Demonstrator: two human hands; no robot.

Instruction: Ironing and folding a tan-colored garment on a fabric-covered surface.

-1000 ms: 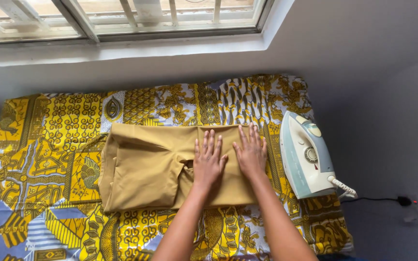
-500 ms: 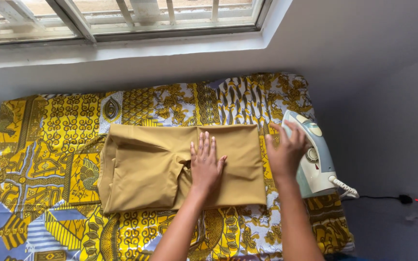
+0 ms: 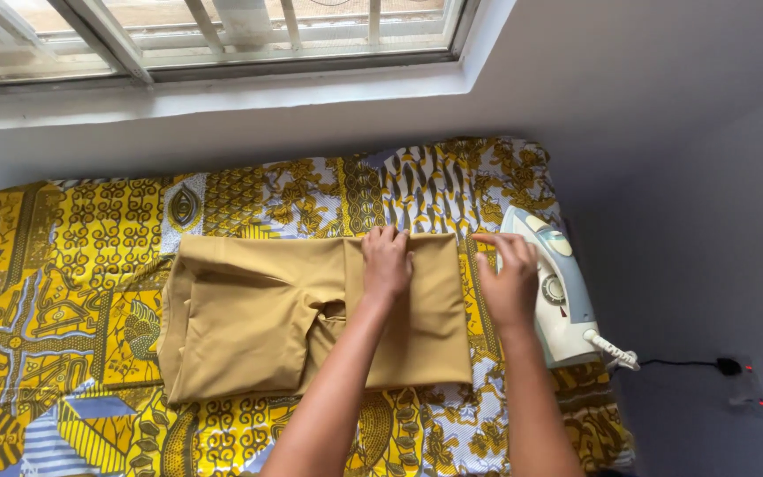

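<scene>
Change since earlier frames: the left hand [image 3: 388,262], flat on the middle of the cloth half a second ago, has slid up to its far edge; the right hand [image 3: 510,281], which a second ago lay flat on the cloth, hangs between cloth and iron, drawn slightly back from the iron body.
Patterned cover [image 3: 72,265]: yellow, white and blue print, spread over the whole work surface under the window [image 3: 205,31].
Folded garment [image 3: 258,309]: tan, plain, lying mid-surface on the cover; a thicker folded flap on its left half, a smoother single panel on its right.
Left hand: fingers curled over the garment's far edge, seemingly pinching it; whether fabric is actually gripped cannot be told.
Right hand: fingers loosely spread, holding nothing, just beside the garment's right edge and overlapping the iron's near side in view; contact cannot be told.
Iron [image 3: 551,287]: white and pale blue, near the cover's right edge, cord [image 3: 664,361] trailing right.
Risk, burn: a hand this close to the iron could brush hot metal, if it is heated.
Risk, fall: a snagged cord could pull the iron off the edge.
Risk, creases: tugging the far edge could disturb the left flap.
</scene>
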